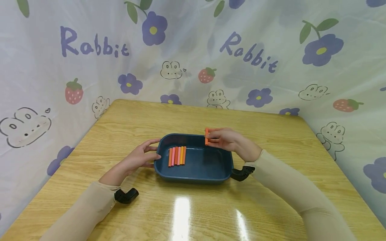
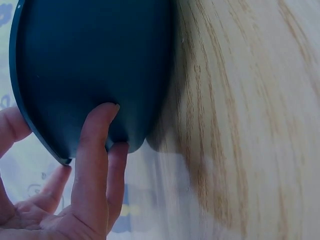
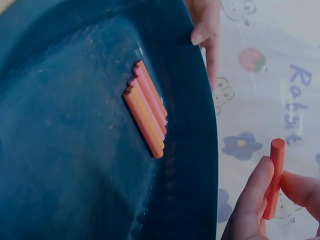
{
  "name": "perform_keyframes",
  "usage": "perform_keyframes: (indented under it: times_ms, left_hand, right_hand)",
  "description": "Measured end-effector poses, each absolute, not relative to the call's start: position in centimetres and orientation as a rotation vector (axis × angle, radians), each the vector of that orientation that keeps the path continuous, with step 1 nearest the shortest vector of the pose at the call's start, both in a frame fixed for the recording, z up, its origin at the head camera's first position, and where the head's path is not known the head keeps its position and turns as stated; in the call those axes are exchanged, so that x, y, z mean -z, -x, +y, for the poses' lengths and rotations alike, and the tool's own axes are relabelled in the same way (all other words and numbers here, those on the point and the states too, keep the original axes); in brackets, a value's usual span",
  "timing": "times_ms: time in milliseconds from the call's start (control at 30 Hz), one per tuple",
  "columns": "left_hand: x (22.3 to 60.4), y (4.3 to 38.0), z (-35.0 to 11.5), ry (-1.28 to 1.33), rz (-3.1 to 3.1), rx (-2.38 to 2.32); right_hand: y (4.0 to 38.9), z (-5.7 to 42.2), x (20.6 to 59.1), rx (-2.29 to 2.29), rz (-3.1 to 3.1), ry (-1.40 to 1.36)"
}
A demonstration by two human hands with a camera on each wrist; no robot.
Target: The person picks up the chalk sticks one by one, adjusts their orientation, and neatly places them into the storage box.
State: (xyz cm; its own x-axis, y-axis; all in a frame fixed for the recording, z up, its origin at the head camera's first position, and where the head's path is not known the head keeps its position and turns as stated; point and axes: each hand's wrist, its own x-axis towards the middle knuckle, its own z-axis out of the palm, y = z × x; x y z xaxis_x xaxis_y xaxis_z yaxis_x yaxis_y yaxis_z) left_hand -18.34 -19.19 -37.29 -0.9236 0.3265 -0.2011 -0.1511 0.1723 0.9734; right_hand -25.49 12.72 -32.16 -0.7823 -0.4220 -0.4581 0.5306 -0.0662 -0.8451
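My right hand (image 1: 227,139) pinches a short orange-red chalk-like stick (image 1: 206,136) between thumb and fingers, upright at the far rim of a dark blue rectangular pan (image 1: 196,181). In the right wrist view the same stick (image 3: 275,180) shows a flat round end. At the pan's left end, my left hand (image 1: 140,155) holds the side, its thumb at the rim. The left wrist view has its fingers (image 2: 92,150) against the outer wall. Inside the pan, several orange, pink and yellow sticks (image 1: 177,156) lie side by side in a row near the left end.
The pan stands on a wooden table (image 1: 120,214). Behind and at both sides hangs a white cloth (image 1: 193,43) printed with rabbits, flowers and strawberries. A black wrist device (image 1: 126,195) sits at the left sleeve, another wrist device (image 1: 241,173) at the right.
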Motion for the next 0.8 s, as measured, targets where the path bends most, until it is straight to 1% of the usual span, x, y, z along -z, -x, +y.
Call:
perform_keyframes:
  times_ms: [433,800]
  left_hand:
    - [37.4,18.4,-19.3,-0.162,2.098,-1.801]
    - [37.4,18.3,-19.3,-0.161,2.092,-1.807]
  right_hand:
    - [26.1,9.7,33.1,1.782,1.608,-0.123]
    - [26.6,8.3,33.8,1.658,1.686,-0.081]
